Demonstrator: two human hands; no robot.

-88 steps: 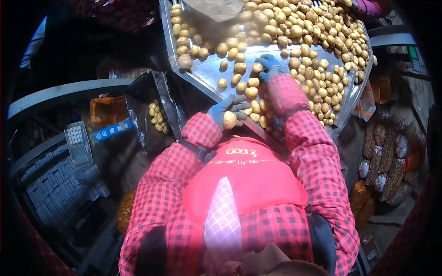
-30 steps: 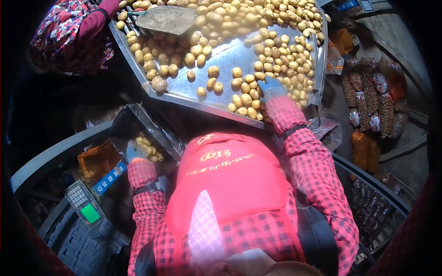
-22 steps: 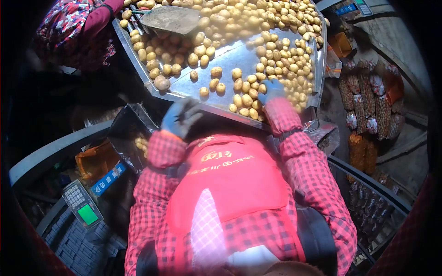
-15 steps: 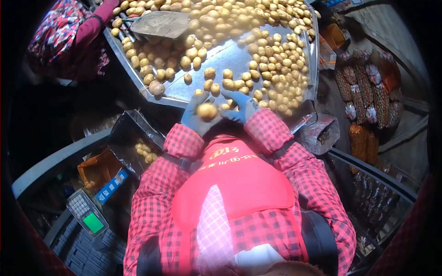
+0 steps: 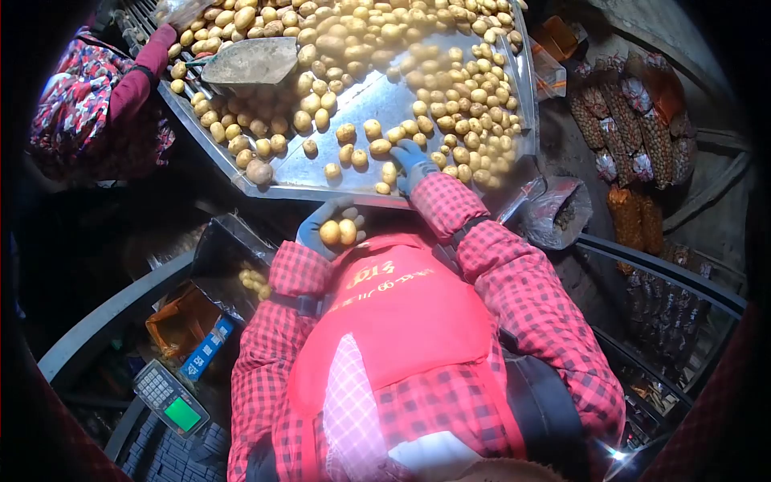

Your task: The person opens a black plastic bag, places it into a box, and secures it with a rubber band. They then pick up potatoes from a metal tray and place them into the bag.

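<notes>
Two potatoes (image 5: 338, 232) lie in my left hand (image 5: 319, 227), which is gloved in blue-grey and cupped round them just below the near edge of the metal table (image 5: 305, 189). My right hand (image 5: 413, 163), gloved the same way, reaches over that edge among loose potatoes, its fingers spread beside a potato (image 5: 380, 147); no potato shows held in it. Many more potatoes (image 5: 474, 120) are heaped on the table's right side and far end. A metal scoop (image 5: 250, 62) rests on the pile at the upper left.
Another person's sleeve (image 5: 132, 92) is at the upper left. A dark bin with potatoes (image 5: 254, 283) stands left of me, above a scale with a green display (image 5: 183, 413). To the right are an open plastic bag (image 5: 554, 215), a metal rail (image 5: 658, 273) and filled net bags (image 5: 634, 120).
My left hand has drawn back from the table and now shows two potatoes. My right hand has moved forward over the tabletop. The view has shifted slightly.
</notes>
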